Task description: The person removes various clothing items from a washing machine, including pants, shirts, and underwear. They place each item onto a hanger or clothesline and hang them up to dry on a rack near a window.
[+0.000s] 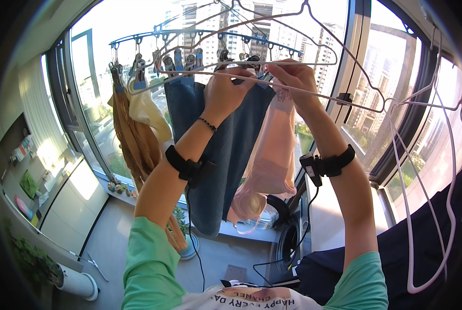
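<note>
A blue drying rack [200, 33] with hanging clips spans the window. My left hand [227, 91] is at the top edge of a dark blue cloth [215, 162], its fingers bent by the clips; what they pinch is hidden. My right hand [295, 79] is raised beside the cloth's right corner, thumb and fingers close together near a clip and the top of a pink bra [271, 155]; its grip is unclear. Brown garment [132, 135] and pale yellow cloth [149, 108] hang from clips at the left. Bare wire hangers [269, 83] cross in front of both hands.
More white hangers [409, 232] hang at the right, above a black cloth [401, 248]. A potted plant [188, 244] stands on the floor below the garments, and a white planter [77, 283] is at lower left. Cables dangle from both forearm straps. A washing machine-like round dark opening [287, 244] is below.
</note>
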Demonstrator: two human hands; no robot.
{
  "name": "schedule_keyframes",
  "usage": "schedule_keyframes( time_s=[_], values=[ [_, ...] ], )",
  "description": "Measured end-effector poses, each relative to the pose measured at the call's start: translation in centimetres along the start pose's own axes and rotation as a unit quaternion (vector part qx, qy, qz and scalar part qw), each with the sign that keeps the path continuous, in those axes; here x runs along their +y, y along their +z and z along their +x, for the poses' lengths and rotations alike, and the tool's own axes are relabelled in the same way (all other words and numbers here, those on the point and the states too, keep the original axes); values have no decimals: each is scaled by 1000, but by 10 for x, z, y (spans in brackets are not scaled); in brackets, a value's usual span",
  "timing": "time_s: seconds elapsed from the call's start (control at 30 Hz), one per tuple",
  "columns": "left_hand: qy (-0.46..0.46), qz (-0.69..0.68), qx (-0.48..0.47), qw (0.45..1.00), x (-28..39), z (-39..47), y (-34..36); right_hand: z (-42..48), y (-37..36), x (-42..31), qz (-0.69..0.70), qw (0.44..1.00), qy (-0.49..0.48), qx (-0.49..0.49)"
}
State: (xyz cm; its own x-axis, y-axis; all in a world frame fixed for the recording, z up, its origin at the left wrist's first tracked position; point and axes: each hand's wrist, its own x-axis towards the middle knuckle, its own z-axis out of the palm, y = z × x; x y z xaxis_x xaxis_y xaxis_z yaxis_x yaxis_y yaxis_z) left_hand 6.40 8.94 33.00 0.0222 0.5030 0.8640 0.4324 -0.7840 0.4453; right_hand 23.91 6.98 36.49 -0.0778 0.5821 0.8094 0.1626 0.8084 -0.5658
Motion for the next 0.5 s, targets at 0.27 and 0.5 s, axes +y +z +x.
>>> schedule_keyframes(
  time_s=[0.27, 0.5],
  values=[
    [195, 118, 100, 969, -8, -43, 22, -82, -28, 4, -72, 996, -9, -46],
    [227, 2, -66, 972, -40, -264, 61, -316, -18, 87, -105, 971, 133, 170]
  ],
)
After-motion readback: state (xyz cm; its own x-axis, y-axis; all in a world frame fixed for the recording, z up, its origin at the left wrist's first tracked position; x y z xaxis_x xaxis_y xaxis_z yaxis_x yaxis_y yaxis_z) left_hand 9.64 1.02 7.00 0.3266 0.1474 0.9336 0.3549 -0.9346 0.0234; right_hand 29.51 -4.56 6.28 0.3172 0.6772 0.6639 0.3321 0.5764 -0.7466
